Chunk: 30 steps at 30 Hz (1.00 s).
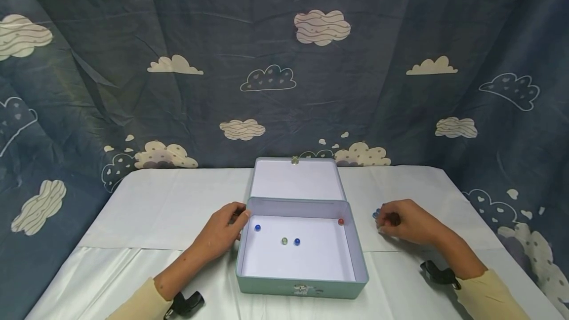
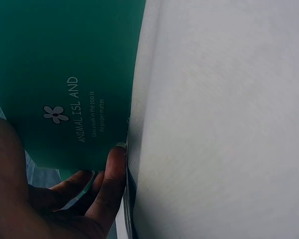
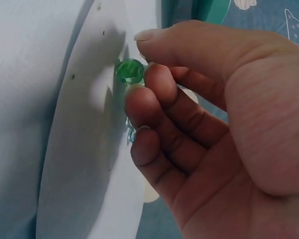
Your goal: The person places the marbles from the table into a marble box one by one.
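Observation:
A green tin box (image 1: pixel 302 288) with its lid (image 1: pixel 295 179) folded back stands mid-table. Inside it lie a blue marble (image 1: pixel 258 228), a clear yellowish marble (image 1: pixel 284 241), another blue marble (image 1: pixel 297 242) and a red marble (image 1: pixel 341 221). My left hand (image 1: pixel 222 228) holds the box's left wall near the far corner, thumb at the rim and fingers outside. Right of the box, my right hand (image 1: pixel 406 221) is low over the table, fingers loosely bent. A green marble (image 3: pixel 130 71) is at its fingertips, the thumb apart from it. Light-blue pieces (image 3: pixel 131 133) are partly hidden behind the fingers.
A white cloth (image 1: pixel 169 201) covers the table. Behind it hangs a dark curtain (image 1: pixel 213 23) with cloud prints. Each wrist wears a black camera, the left camera (image 1: pixel 186 304) near the table's front and the right camera (image 1: pixel 439 274) farther right.

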Tool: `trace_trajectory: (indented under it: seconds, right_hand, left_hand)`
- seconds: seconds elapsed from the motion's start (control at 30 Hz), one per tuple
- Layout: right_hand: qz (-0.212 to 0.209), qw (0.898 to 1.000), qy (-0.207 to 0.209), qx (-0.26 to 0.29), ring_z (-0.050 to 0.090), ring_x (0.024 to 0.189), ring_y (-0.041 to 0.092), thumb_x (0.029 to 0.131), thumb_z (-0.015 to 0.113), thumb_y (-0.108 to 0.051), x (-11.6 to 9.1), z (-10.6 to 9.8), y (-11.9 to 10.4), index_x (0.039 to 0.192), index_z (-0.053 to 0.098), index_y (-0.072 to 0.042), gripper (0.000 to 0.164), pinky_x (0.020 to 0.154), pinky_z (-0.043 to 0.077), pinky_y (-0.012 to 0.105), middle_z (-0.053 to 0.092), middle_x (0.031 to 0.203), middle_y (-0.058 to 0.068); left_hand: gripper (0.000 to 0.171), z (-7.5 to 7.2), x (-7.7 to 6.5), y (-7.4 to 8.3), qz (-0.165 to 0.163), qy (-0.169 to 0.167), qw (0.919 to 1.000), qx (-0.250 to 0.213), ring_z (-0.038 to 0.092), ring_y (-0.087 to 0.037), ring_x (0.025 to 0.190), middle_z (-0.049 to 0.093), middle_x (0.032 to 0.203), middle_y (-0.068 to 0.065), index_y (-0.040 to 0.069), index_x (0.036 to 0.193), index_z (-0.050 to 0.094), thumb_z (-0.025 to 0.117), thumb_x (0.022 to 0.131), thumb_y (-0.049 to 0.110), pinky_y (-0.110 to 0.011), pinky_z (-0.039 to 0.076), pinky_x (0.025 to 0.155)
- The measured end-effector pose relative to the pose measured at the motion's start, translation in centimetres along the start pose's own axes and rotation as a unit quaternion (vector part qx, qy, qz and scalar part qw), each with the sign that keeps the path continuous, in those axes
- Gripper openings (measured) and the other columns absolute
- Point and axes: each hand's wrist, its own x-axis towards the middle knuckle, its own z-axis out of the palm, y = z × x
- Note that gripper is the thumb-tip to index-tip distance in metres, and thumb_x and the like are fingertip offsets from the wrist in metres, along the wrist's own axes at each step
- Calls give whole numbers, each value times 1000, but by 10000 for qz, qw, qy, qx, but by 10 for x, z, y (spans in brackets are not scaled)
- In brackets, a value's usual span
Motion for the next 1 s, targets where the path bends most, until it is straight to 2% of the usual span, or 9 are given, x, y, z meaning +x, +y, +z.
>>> trace_trajectory:
  seconds: [0.43,0.63,0.73,0.83,1.0]
  right_hand:
    - [567,9979,-296,-73,54,76,13,84,86,-2,-3,-2,-5,91,74,-14,18,61,47,25,59,79,-4]
    - [714,9971,-127,-235,55,76,15,83,83,-2,-3,-7,-15,91,74,-13,17,62,49,26,61,81,-4]
    - [577,9979,76,-300,56,75,15,83,80,-1,-2,-11,-22,93,74,-13,17,62,50,27,62,81,-5]
    - [261,9984,316,-397,56,75,13,82,77,1,-2,-15,-27,95,75,-13,19,63,50,27,64,83,-8]
    - [-39,9960,727,-511,58,76,11,85,78,-1,-2,-16,-33,99,76,-13,19,64,50,26,65,85,-12]
  left_hand:
    - [50,1,-2,1,-27,25,10000,-10,69,-13,91,69,122,-10,2,140,62,58,110,42,-28,59,69]
    - [49,1,-1,1,11,10,10000,-41,69,-12,92,69,122,-10,2,140,62,58,110,40,-28,59,69]
    - [49,1,-1,1,39,27,10000,-24,70,-12,93,69,122,-10,2,140,62,58,110,41,-28,59,69]
    - [49,0,-1,0,61,35,10000,-40,70,-13,93,69,121,-10,2,140,63,58,110,41,-28,59,69]
    - [49,1,-1,-1,41,26,10000,-42,69,-12,89,69,120,-10,2,139,63,58,110,41,-28,59,68]
